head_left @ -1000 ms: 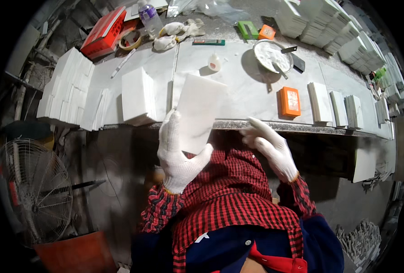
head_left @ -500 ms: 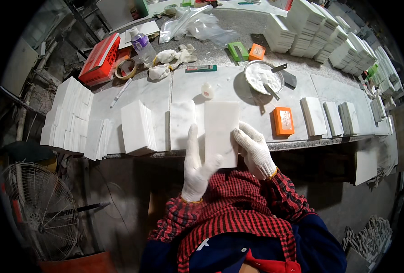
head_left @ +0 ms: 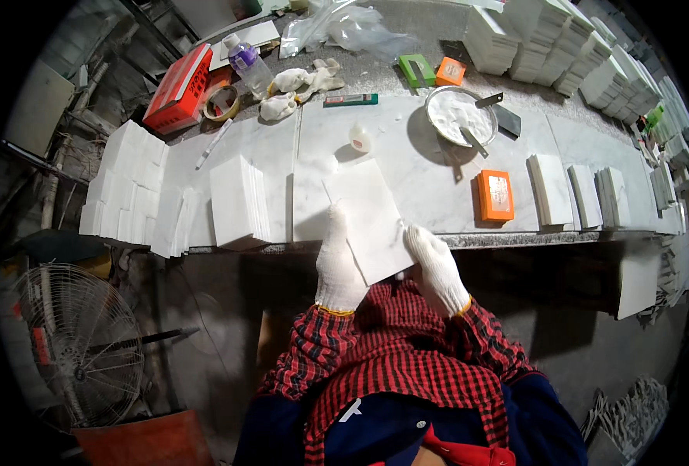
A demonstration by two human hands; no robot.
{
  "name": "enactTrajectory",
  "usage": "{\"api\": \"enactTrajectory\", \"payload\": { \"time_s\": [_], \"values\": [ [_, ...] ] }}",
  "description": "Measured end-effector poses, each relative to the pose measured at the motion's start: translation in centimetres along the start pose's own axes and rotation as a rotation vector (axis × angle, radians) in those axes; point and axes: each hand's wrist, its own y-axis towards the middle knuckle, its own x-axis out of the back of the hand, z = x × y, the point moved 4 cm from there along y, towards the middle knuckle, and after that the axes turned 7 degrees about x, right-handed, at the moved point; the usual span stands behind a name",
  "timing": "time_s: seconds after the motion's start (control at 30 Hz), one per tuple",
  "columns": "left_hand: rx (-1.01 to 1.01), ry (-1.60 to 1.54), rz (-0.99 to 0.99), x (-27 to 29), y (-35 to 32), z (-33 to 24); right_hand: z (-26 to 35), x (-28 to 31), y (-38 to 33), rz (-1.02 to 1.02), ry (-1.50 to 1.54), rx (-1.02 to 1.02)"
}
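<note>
A white rectangular marble tile is held over the bench's front edge, tilted with its far end toward the left. My right hand, in a white knit glove, grips its right edge near the lower corner; some fingers are hidden beneath. Along the left edge lies my gloved left hand, closed against the tile, its thumb not clearly visible. Just beyond the tile stands a small translucent white bottle. Part of another pale slab shows on the bench behind my left hand.
Tile stacks stand at the left, far left and right. An orange box sits right of my hands. Behind it is a metal bowl of white powder with scrapers. A fan is at lower left.
The tile has turned from upright to slanted, its far end swinging left. My left hand, with thumb spread before, has closed in on the tile's left side. The whole view has shifted slightly.
</note>
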Motion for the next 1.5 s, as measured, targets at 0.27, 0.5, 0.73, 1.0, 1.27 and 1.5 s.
{"api": "enactTrajectory", "payload": {
  "time_s": [0.27,0.5,0.73,1.0,1.27,1.5],
  "values": [
    [-0.035,-0.085,0.041,-1.8,1.4,0.1,-0.5,2.0,-2.0,0.018,-0.070,0.083],
    [-0.012,0.013,0.065,-1.2,1.5,0.5,0.3,2.2,-1.1,0.019,-0.340,0.331],
    [0.001,0.029,0.046,-1.8,2.1,2.2,2.0,1.0,-0.7,0.017,-0.870,0.558],
    [-0.042,0.250,-0.046,-1.9,2.2,2.8,2.0,0.8,0.2,0.228,-0.409,0.302],
    [-0.037,0.226,0.081,-2.2,1.7,0.8,0.0,5.0,0.8,0.415,0.356,-0.033],
    [-0.121,0.371,0.127,-0.2,2.1,-2.1,0.9,4.5,1.0,0.484,0.992,0.022]
  ]
}}
